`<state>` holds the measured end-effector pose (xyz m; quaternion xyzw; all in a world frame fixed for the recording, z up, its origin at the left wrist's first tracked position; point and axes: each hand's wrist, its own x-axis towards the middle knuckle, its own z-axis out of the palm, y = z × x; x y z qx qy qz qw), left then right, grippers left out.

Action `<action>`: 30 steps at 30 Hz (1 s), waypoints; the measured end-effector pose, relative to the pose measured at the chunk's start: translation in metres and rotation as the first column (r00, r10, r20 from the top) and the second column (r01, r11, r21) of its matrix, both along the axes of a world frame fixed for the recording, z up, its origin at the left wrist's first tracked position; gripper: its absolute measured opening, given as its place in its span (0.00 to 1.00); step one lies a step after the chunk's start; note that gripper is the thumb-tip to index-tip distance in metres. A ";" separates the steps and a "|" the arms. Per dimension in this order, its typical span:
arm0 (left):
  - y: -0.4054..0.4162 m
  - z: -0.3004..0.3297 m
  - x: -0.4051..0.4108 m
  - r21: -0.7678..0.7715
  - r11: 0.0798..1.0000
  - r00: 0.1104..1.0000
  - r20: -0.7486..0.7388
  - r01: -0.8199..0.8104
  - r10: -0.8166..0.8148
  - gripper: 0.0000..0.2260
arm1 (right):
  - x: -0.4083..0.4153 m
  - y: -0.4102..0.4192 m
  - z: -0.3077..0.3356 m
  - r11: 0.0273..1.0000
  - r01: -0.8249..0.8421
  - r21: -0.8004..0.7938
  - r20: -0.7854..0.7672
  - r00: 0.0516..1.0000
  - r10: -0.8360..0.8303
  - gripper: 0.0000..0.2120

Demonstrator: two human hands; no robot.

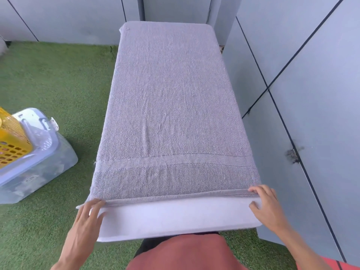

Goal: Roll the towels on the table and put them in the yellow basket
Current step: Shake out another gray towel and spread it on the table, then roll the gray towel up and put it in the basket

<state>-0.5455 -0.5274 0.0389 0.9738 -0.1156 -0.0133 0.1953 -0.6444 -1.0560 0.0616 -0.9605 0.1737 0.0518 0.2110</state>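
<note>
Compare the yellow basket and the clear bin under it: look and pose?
Colour: the yellow basket is opaque yellow; the clear bin is see-through with a pale lid.
Walls: the basket's side is perforated with rows of holes; the bin's walls are solid.
Position: the basket sits on the bin's lid; the bin stands on the green turf.
View: the basket is cut off by the left edge; the bin shows more.
Shared: both are left of the table.
</note>
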 end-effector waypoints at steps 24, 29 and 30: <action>0.011 0.024 0.088 0.059 0.996 0.912 -0.407 0.070 -0.040 0.11 | 0.046 -0.040 0.019 0.978 0.113 0.173 -0.319 0.946 -0.053 0.08; -0.001 0.008 0.039 0.156 0.987 0.997 -0.067 0.044 -0.034 0.10 | 0.031 -0.021 0.009 0.992 0.125 0.000 -0.015 0.992 -0.125 0.12; -0.003 0.004 0.026 0.146 0.989 0.999 -0.038 0.027 -0.021 0.12 | 0.024 -0.016 0.004 0.994 0.110 -0.008 0.008 0.994 -0.110 0.11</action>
